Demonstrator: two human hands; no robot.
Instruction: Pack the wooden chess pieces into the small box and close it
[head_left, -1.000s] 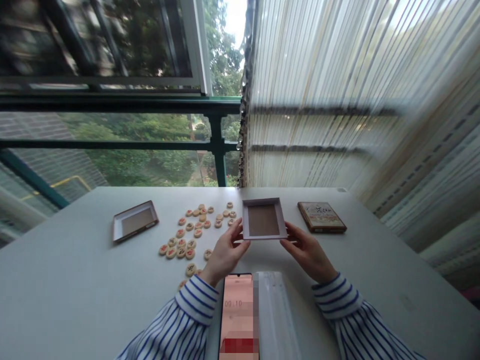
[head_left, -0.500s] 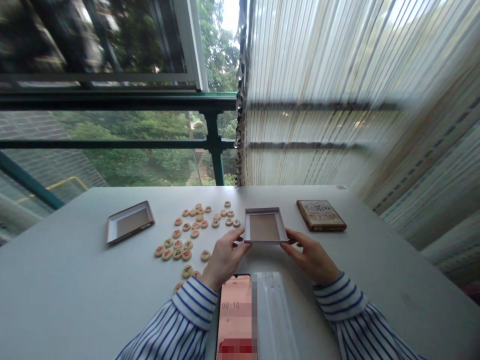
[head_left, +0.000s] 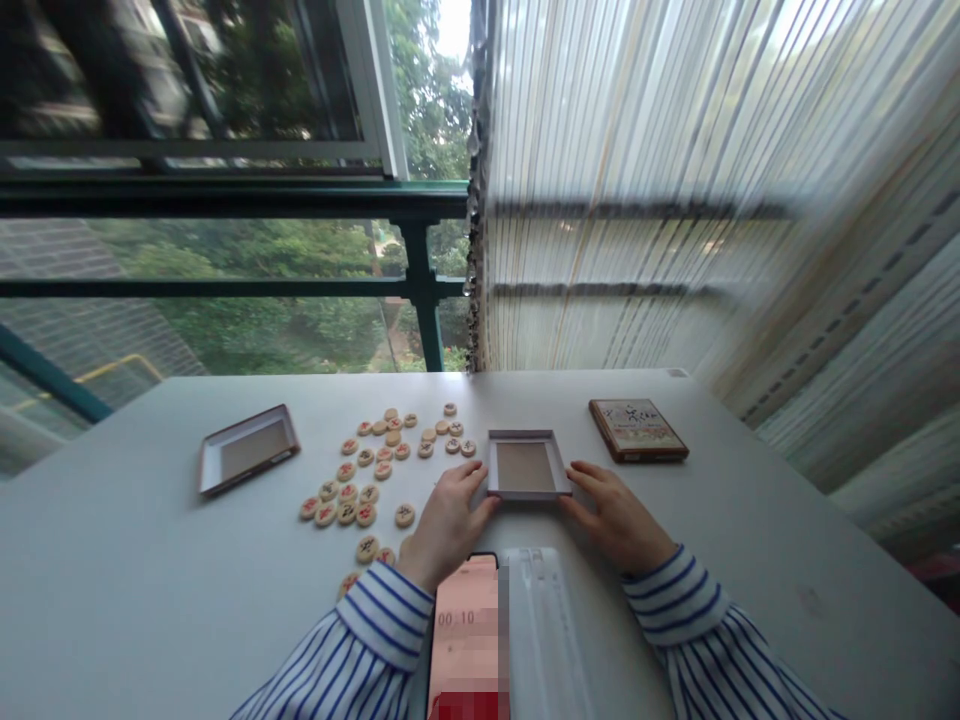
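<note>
A shallow open box half [head_left: 529, 495], pale-sided with a brown inside, rests on the white table between my hands. At its left side is my left hand [head_left: 451, 520], fingers stretched and thumb by the front left corner. My right hand [head_left: 619, 515] lies along the other side, fingers apart, thumb close to the front right corner. Both hands look loose around the box; whether every fingertip touches it I cannot tell. Round wooden Chinese chess pieces [head_left: 347, 492] with red or dark characters lie scattered left of it, a few partly hidden by my left forearm.
Another shallow box half [head_left: 251, 450] lies at the far left of the table [head_left: 150, 560]. A printed flat box [head_left: 637, 430] sits at the back right. Near me are a phone [head_left: 466, 630] showing a timer and a clear plastic case [head_left: 551, 630]. A string curtain [head_left: 637, 200] hangs behind.
The box half between my hands has come down onto the table, slightly nearer me. My fingers have straightened and loosened at its sides. The view has shifted slightly.
</note>
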